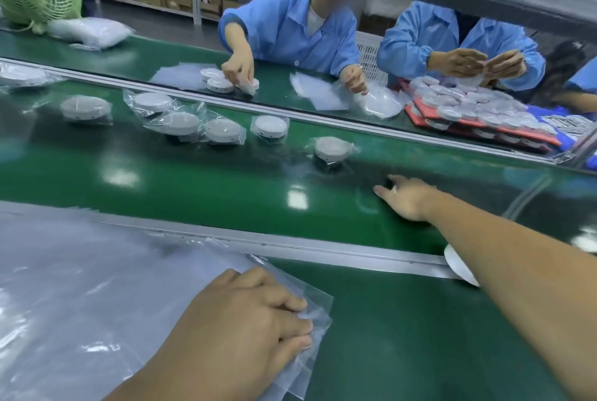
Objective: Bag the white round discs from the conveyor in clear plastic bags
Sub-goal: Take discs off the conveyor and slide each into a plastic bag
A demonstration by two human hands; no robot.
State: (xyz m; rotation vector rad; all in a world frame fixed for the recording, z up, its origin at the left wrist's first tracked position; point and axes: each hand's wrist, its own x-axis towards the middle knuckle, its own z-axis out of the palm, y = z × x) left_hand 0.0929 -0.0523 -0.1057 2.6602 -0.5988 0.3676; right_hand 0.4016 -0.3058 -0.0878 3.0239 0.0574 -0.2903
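Fingers [381, 190] of the right hand [405, 198] are stretched out straight and spread, holding nothing, low over the middle of the green belt [193, 194]. Just beyond them on the belt sits a wrapped disc [331, 148], clear of the fingertips. More bagged discs [223, 130] are strung along the belt's far half. The left hand [239, 326] is on the near side of the belt, fingers loosely bent and pressing down on the edge of a clear bag [318, 300], beside a spread of loose bags [80, 271]. A bare white disc [458, 265] peeks out under the right forearm at the belt's near rail. Across the belt, workers in blue coats [290, 29] handle discs, and a red tray [546, 139] is piled with them.
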